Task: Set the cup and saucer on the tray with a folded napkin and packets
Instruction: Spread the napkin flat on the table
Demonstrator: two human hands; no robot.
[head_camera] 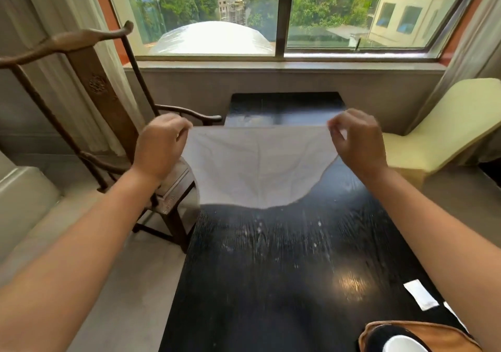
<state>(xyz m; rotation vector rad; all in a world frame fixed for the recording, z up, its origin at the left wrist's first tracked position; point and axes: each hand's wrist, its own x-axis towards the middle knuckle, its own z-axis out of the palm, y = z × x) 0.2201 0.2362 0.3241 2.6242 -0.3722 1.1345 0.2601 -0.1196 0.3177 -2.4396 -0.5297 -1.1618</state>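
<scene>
Napkin-folding step under way, the cloth spread in the air above the far half of the surface.

Left hand [160, 148] and right hand [357, 140] each pinch, grip clamped, a top corner of the white cloth napkin [257, 164], arms outstretched; next, by judgement, corners must meet evenly; white paper packet [421, 294] lies by the black wooden surface's [271, 270] right edge; brown tray [433, 332] with white cup [404, 345] at the near right corner.

Daylight is pouring in through the window [282, 13], washing out the pale dome [211, 37] outside it. The dark bench [271, 270] is throwing back streaky glare and one round bright spot. The wide lens is bending the edges, and both hands are smearing slightly with motion blur.
</scene>
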